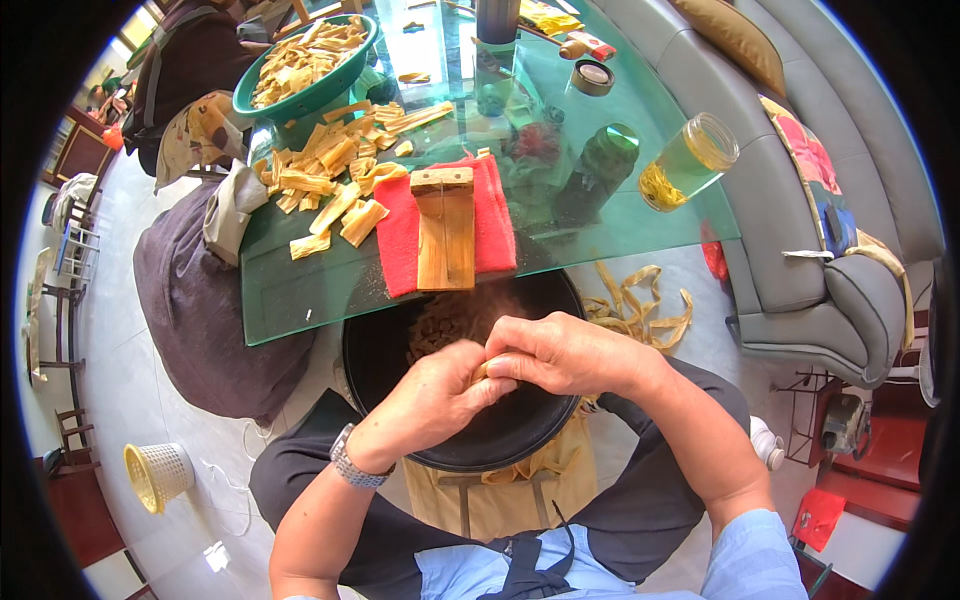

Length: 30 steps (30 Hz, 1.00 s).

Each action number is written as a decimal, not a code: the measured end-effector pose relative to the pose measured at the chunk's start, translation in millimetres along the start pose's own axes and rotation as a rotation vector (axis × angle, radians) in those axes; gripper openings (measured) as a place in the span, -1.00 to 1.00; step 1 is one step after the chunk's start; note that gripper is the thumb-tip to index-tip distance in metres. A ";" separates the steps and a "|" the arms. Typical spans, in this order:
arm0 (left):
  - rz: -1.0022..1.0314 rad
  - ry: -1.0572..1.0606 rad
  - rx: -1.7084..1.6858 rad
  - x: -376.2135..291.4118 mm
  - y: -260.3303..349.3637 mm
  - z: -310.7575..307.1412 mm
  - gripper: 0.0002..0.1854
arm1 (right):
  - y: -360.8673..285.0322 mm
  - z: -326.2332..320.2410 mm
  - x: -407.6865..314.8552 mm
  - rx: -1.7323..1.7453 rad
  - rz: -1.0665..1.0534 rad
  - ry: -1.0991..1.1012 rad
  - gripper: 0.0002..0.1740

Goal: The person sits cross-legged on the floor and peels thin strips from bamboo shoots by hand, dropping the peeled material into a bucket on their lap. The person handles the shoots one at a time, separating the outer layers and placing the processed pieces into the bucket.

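My left hand [448, 382] and my right hand [559, 352] meet over a round black basin [525, 439], fingers closed on a small pale-brown piece [489, 366], mostly hidden by the fingers. It looks like the dried material on the table. Brown chunks [439, 324] lie in the basin, with a faint haze of dust above them. Just beyond my hands a wooden block tool [445, 247] with a lengthwise slot and a crosspiece rests on a folded red cloth [495, 217] at the glass table's edge. Dried yellowish strips [322, 169] are piled left of the cloth.
A green basin [300, 109] heaped with strips stands on the glass table [300, 300]. To the right are a glass jar [690, 161] and a dark cup [604, 157]. Long strips [645, 304] lie on the floor by a grey sofa [780, 300]. A draped seat [202, 300] stands left.
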<state>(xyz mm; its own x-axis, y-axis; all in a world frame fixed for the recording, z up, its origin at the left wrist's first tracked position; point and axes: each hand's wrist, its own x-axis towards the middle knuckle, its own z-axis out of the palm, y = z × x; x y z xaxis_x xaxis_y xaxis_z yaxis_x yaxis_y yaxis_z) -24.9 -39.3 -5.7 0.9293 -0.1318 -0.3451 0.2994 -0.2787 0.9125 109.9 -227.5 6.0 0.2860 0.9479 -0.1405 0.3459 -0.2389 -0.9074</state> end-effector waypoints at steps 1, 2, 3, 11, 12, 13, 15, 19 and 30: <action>-0.040 -0.103 -0.028 1.8 -4.4 0.6 -0.72 | 0.2 0.1 -0.9 0.001 -0.010 -0.015 -0.79; 0.011 -0.065 -0.046 0.6 -7.8 3.1 -0.74 | 0.9 -0.7 -2.9 0.003 -0.020 -0.030 -0.80; -0.015 -0.101 0.007 -1.3 -7.0 2.0 -0.73 | 2.8 -0.8 -6.5 0.009 -0.025 -0.040 -0.80; -0.131 -0.144 0.030 -11.5 1.9 -12.0 -0.60 | 3.2 -6.9 -20.1 -0.064 0.017 0.017 -0.82; -0.219 -0.149 -0.022 -8.9 7.5 -13.0 -0.60 | 10.0 -7.8 -19.7 -0.088 0.026 0.004 -0.76; -0.308 -0.155 -0.075 -5.9 11.1 -14.6 -0.59 | 14.2 -5.5 -18.8 -0.106 -0.053 0.045 -0.70; -0.304 -0.168 -0.095 -0.4 10.2 -13.9 -0.60 | 15.9 1.3 -14.6 -0.136 -0.213 0.123 -0.56; -0.213 -0.176 -0.145 2.2 6.1 -4.5 -0.60 | 12.5 22.9 -11.2 -0.360 -0.161 0.081 -0.44; -0.263 -0.301 -0.233 -15.4 4.8 -23.6 -0.68 | 6.7 7.1 -25.0 -0.364 -0.105 0.005 -0.63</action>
<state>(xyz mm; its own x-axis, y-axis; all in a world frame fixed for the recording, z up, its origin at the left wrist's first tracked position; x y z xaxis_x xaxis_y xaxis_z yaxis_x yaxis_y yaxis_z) -32.6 -16.1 9.2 0.7212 -0.3651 -0.5887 0.5894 -0.1232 0.7984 98.7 -251.2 0.6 0.2359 0.9704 -0.0514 0.6681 -0.2003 -0.7166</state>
